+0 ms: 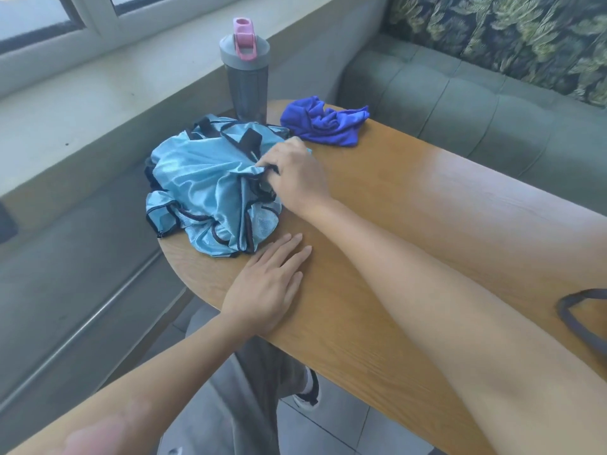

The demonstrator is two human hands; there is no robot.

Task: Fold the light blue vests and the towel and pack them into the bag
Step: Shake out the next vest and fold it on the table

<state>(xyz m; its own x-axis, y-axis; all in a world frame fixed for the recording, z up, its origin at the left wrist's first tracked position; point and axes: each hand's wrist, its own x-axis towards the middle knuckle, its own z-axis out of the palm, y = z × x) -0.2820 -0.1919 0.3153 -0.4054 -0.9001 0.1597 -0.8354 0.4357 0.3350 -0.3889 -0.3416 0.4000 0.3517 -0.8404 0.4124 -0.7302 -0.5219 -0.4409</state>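
Reaching in from the lower left, the left forearm crosses over the table's rounded edge, and the left hand point(267, 284) lies palm down on the wooden table point(410, 224), fingers straight and together, holding nothing, fingertips just beside the near hem of the heap. From the lower right the right forearm stretches long and low across the tabletop, wrist bent slightly inward. At its end the right hand point(294, 177) is knuckles up, fingers curled, pinching a fold of the light blue vests point(203, 188). Those vests sit in a crumpled pile with black trim at the table's left end, part of them hanging over the edge. At the right border, a dark strap point(578, 310) loops onto the wood; what it belongs to I cannot tell. Farther back, the crumpled blue towel point(323, 124) lies near the vests, at the table's far edge. Behind them stands a grey bottle point(246, 77) with a pink cap. Beyond that, a green sofa point(460, 93).
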